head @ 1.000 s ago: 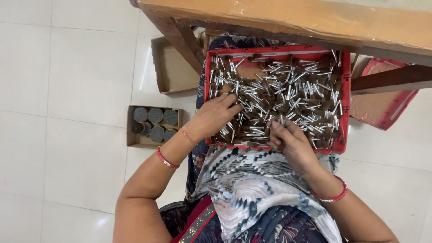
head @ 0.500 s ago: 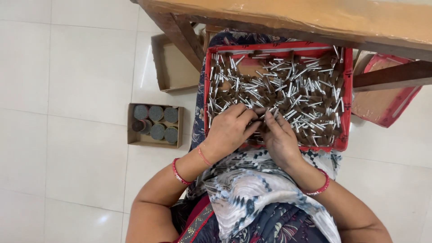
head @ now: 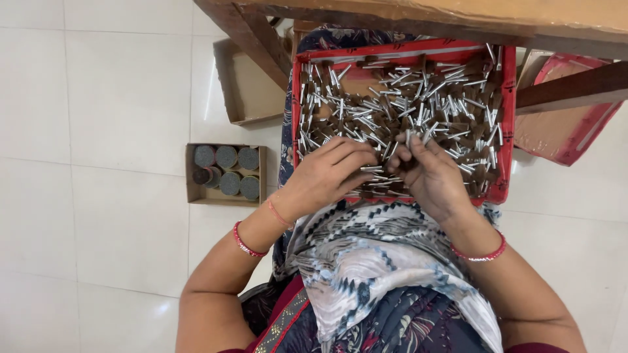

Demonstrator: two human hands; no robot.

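White tiled floor, red tray (head: 504,117) on lap heaped with brown-tipped metal pins (head: 418,98); left hand (head: 327,173) and right hand (head: 432,176) curled, pinching a few pins at near edge; loose ones could spill.

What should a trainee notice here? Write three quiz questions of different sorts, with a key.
1. True or false: both hands rest in the red tray.
2. Where does the small box of round grey pads lie? A) on the floor by the person's left arm B) inside the tray C) on the wooden bench
3. Fill in: the tray holds many small brown pieces with ____ shanks.

Key:
1. True: the left hand and right hand meet over the pieces.
2. A.
3. Metal.
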